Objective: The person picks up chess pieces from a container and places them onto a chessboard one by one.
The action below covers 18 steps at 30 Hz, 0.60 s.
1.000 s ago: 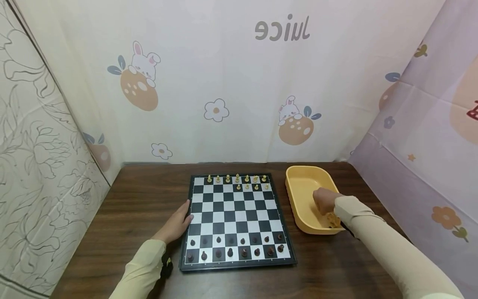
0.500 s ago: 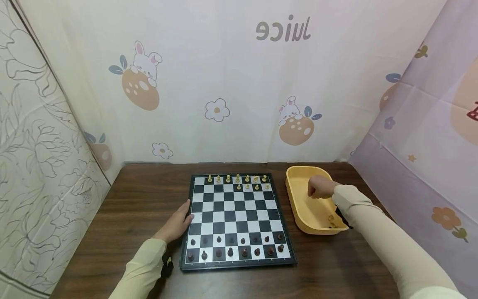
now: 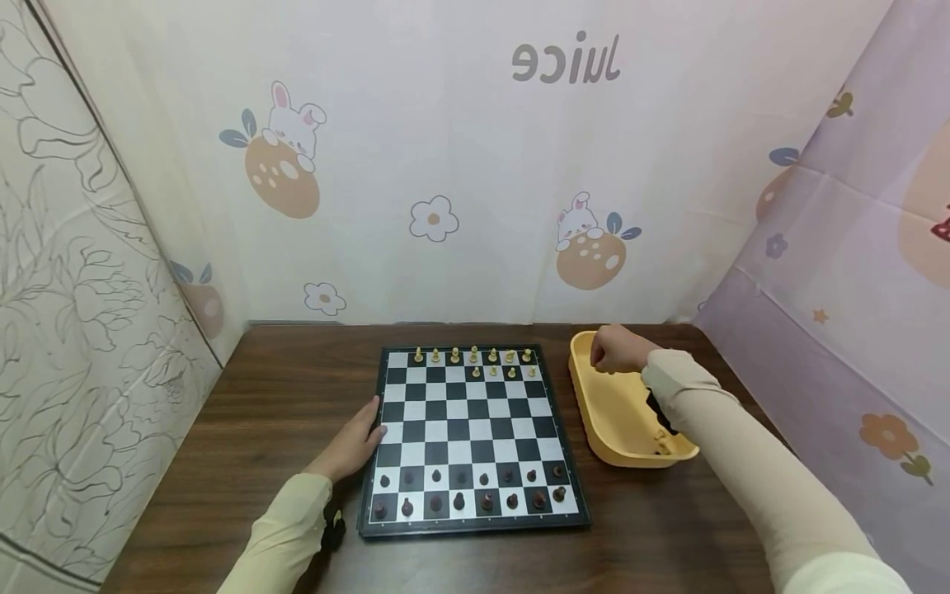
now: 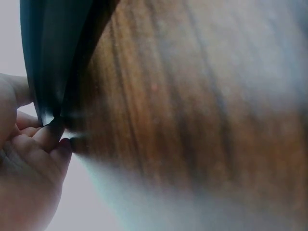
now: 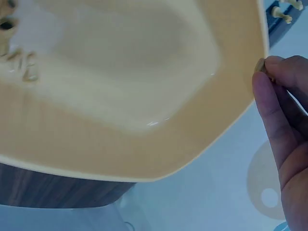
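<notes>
The pale piece (image 5: 260, 64) is in your right hand (image 3: 622, 350), pinched between your fingertips at the far end of the tub (image 3: 623, 417); hold it lightly, clear of the rim. Your left hand (image 3: 353, 445) lies with fingers loosely extended against the board (image 3: 445, 429); steady it there. The table (image 3: 289, 388) is dark wood; printed cloth (image 3: 371, 148) hangs behind.

A checkered chessboard (image 3: 456, 417) lies flat near the worktop's (image 3: 297, 379) back edge, bearing dark pieces (image 3: 458, 501) and cream pieces (image 3: 455, 355); a yellow tub (image 3: 616, 404), back right corner, holds loose pieces (image 3: 663, 444).
</notes>
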Tool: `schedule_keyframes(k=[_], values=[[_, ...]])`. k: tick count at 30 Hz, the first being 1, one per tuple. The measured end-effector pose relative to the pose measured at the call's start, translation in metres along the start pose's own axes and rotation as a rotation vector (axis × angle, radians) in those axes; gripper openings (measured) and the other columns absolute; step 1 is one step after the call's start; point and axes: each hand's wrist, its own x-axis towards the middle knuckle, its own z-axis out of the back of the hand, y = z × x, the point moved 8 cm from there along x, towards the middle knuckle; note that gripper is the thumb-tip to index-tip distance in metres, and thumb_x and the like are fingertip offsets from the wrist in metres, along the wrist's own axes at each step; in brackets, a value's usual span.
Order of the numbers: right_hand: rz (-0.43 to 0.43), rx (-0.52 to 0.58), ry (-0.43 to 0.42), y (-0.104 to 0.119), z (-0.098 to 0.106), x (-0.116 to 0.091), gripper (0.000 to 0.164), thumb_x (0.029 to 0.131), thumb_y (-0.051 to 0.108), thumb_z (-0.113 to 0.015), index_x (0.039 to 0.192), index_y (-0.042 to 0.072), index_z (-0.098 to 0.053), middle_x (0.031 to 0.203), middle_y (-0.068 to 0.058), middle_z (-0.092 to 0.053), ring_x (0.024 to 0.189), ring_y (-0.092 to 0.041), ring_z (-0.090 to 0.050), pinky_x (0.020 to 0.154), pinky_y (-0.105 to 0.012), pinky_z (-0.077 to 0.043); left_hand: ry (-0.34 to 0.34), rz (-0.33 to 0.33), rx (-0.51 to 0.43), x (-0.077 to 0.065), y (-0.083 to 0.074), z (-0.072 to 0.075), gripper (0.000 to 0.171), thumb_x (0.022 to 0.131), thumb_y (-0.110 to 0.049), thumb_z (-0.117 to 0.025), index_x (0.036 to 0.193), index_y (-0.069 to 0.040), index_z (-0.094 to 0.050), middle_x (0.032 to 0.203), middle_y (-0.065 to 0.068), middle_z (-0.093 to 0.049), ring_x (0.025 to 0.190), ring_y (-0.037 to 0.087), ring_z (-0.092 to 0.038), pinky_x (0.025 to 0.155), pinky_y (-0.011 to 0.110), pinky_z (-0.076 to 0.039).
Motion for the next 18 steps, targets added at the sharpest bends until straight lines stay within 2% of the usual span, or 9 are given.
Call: schedule_keyframes(k=[10, 15, 18], values=[[-0.006, -0.014, -0.01, 0.021, 0.005, 0.03, 0.015, 0.077, -0.008, -0.064, 0.071, 0.002, -0.072, 0.061, 0.0, -0.063, 0.052, -0.011, -0.056, 0.05, -0.026, -0.048, -0.002, -0.003, 0.004, -0.001, -0.001, 0.001, 0.062, 0.1, -0.013, -0.048, 0.149, 0.005, -0.014, 0.153, 0.025, -0.019, 0.14, 0.04, -0.021, 0.112, 0.053, -0.02], [-0.015, -0.032, -0.014, 0.035, 0.007, 0.044, 0.016, 0.077, -0.006, -0.067, 0.07, 0.007, -0.072, 0.065, 0.0, -0.065, 0.055, -0.011, -0.056, 0.052, -0.025, -0.05, 0.0, 0.008, 0.008, -0.001, -0.001, 0.001, 0.063, 0.1, -0.013, -0.048, 0.15, 0.004, -0.014, 0.153, 0.025, -0.019, 0.14, 0.039, -0.02, 0.111, 0.053, -0.02], [0.008, -0.043, -0.007, 0.045, 0.006, 0.051, 0.015, 0.077, -0.006, -0.066, 0.07, 0.005, -0.073, 0.068, -0.004, -0.067, 0.057, -0.012, -0.055, 0.053, -0.025, -0.05, -0.001, 0.012, 0.008, -0.001, -0.001, 0.001, 0.063, 0.1, -0.013, -0.048, 0.15, 0.004, -0.014, 0.153, 0.025, -0.019, 0.14, 0.039, -0.021, 0.111, 0.054, -0.02]])
